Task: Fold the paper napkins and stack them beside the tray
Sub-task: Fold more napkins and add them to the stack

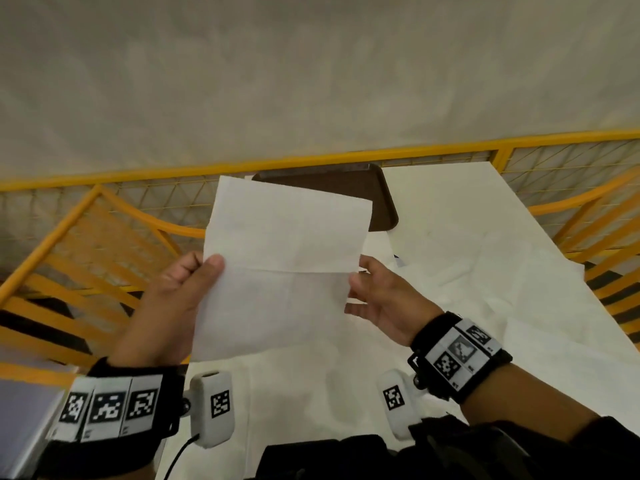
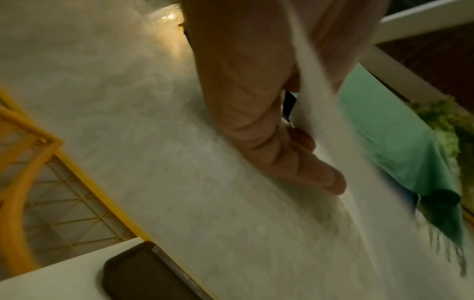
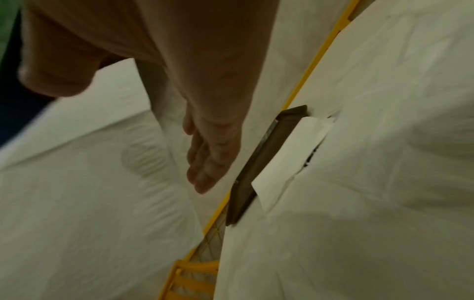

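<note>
Only the left hand (image 1: pixel 173 296) pinches the raised napkin (image 1: pixel 282 268), the right hand (image 1: pixel 384 301) open beside it, so its limp free side may droop and crease crooked.

Grey mottled floor (image 1: pixel 311 81); yellow railing (image 1: pixel 207 166); white-clothed table (image 1: pixel 519 271).
</note>
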Demonstrator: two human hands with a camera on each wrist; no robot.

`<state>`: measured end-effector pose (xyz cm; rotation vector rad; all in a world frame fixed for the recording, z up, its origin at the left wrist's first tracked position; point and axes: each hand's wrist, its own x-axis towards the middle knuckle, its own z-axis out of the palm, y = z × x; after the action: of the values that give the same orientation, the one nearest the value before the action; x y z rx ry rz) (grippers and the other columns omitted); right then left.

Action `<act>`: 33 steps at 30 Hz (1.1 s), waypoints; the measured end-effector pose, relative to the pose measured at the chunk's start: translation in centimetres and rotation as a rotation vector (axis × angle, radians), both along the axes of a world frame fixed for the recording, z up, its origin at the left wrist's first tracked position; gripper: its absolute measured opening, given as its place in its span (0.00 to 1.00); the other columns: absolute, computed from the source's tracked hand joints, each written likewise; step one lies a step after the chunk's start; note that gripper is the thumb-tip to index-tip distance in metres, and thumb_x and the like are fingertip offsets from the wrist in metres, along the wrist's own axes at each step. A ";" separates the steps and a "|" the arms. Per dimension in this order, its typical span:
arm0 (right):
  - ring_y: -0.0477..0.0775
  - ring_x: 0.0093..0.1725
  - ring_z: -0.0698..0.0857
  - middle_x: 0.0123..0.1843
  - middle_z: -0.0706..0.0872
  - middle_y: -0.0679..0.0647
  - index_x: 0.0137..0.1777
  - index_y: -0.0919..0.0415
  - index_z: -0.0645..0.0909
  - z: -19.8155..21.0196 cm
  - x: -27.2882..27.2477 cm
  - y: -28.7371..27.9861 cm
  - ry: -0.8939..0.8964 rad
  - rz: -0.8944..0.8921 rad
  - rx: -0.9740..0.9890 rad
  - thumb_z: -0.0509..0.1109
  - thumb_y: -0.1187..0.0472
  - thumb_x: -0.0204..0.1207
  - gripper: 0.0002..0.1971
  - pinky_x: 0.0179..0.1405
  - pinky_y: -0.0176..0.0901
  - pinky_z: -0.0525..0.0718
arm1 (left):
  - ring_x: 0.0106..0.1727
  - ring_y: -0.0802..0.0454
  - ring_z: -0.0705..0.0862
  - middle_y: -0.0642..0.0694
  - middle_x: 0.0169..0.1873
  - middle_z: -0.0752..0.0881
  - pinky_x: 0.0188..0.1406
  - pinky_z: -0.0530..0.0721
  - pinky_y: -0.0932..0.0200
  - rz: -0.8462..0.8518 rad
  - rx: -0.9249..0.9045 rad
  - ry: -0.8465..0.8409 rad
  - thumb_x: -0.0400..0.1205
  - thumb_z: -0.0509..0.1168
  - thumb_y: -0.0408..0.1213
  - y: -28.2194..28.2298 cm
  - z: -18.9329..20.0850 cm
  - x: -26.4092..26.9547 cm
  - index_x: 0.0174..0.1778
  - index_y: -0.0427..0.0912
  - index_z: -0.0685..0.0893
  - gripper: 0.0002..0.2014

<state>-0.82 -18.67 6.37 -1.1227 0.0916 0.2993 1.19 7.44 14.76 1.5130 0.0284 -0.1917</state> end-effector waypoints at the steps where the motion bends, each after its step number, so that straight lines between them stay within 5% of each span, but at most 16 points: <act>1: 0.54 0.61 0.87 0.61 0.88 0.53 0.70 0.57 0.73 0.6 -0.1 0.3 -0.044 -0.032 -0.004 0.84 0.47 0.59 0.40 0.56 0.48 0.86 | 0.31 0.55 0.86 0.50 0.32 0.89 0.29 0.85 0.55 0.017 0.012 0.015 0.82 0.62 0.41 0.0 -0.3 -0.2 0.39 0.46 0.79 0.07; 5: 0.57 0.49 0.90 0.50 0.92 0.59 0.64 0.54 0.71 2.4 -0.5 0.7 -0.121 -0.224 -0.201 0.76 0.65 0.73 0.23 0.48 0.51 0.86 | 0.25 0.59 0.82 0.53 0.27 0.86 0.25 0.79 0.57 0.157 0.091 -0.053 0.84 0.63 0.38 -0.3 -1.6 -0.6 0.38 0.47 0.77 0.08; 8: 0.56 0.42 0.89 0.40 0.90 0.59 0.61 0.42 0.67 2.6 -1.3 0.5 -0.137 -0.326 -0.341 0.79 0.61 0.71 0.27 0.50 0.56 0.86 | 0.27 0.61 0.83 0.55 0.25 0.87 0.26 0.78 0.58 0.216 0.125 -0.145 0.84 0.64 0.35 -0.8 -2.4 -0.6 0.44 0.51 0.76 0.06; 12: 0.59 0.51 0.90 0.52 0.91 0.60 0.63 0.44 0.70 3.5 -3.0 -0.2 -0.152 -0.149 -0.288 0.83 0.66 0.61 0.35 0.52 0.52 0.88 | 0.33 0.55 0.89 0.49 0.32 0.91 0.27 0.85 0.57 0.207 0.065 -0.187 0.84 0.62 0.31 -1.9 -2.1 -1.2 0.60 0.51 0.73 0.13; 15: 0.55 0.47 0.89 0.51 0.90 0.54 0.55 0.49 0.84 3.6 -3.8 -0.8 -0.207 -0.113 -0.538 0.84 0.69 0.62 0.24 0.55 0.54 0.87 | 0.38 0.50 0.89 0.43 0.35 0.91 0.34 0.86 0.52 0.174 0.071 -0.217 0.85 0.61 0.33 -2.3 -2.1 -1.4 0.58 0.57 0.78 0.13; 18: 0.66 0.47 0.86 0.49 0.88 0.64 0.50 0.42 0.87 3.6 -4.1 -1.4 -0.233 -0.189 -0.704 0.83 0.62 0.65 0.17 0.57 0.61 0.86 | 0.41 0.47 0.87 0.33 0.40 0.88 0.42 0.86 0.47 0.129 0.104 -0.242 0.86 0.61 0.36 -2.5 -2.3 -1.2 0.54 0.60 0.84 0.12; 21: 0.53 0.34 0.79 0.36 0.81 0.64 0.46 0.41 0.89 3.8 -4.2 -2.3 -0.265 -0.295 -0.801 0.80 0.60 0.69 0.11 0.42 0.46 0.83 | 0.42 0.56 0.89 0.48 0.40 0.92 0.37 0.87 0.61 0.046 0.082 -0.238 0.85 0.62 0.33 -2.7 -2.5 -1.0 0.53 0.54 0.85 0.11; 24: 0.42 0.27 0.69 0.29 0.71 0.49 0.44 0.45 0.89 4.3 -4.4 -3.1 -0.276 -0.345 -0.854 0.79 0.61 0.71 0.08 0.31 0.26 0.70 | 0.42 0.56 0.90 0.48 0.41 0.93 0.38 0.87 0.67 -0.012 0.028 -0.220 0.79 0.67 0.25 -3.0 -2.7 -0.7 0.52 0.46 0.86 0.12; 29: 0.41 0.27 0.73 0.35 0.84 0.58 0.41 0.47 0.90 4.4 -4.0 -4.6 -0.259 -0.404 -0.882 0.80 0.58 0.70 0.04 0.31 0.25 0.72 | 0.42 0.54 0.91 0.47 0.40 0.92 0.43 0.88 0.66 -0.090 0.115 -0.276 0.69 0.74 0.20 -3.3 -3.1 0.0 0.51 0.46 0.88 0.19; 33: 0.39 0.39 0.79 0.46 0.86 0.47 0.40 0.44 0.89 4.2 -3.4 -5.4 -0.292 -0.406 -0.975 0.78 0.56 0.72 0.04 0.38 0.22 0.75 | 0.32 0.55 0.83 0.49 0.29 0.84 0.38 0.84 0.66 -0.085 0.358 -0.382 0.69 0.78 0.30 -3.4 -4.0 1.1 0.45 0.59 0.90 0.17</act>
<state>-4.25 -24.09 10.54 -2.0571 0.2145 -0.3247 2.32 4.00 10.81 1.8881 -0.3221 0.0404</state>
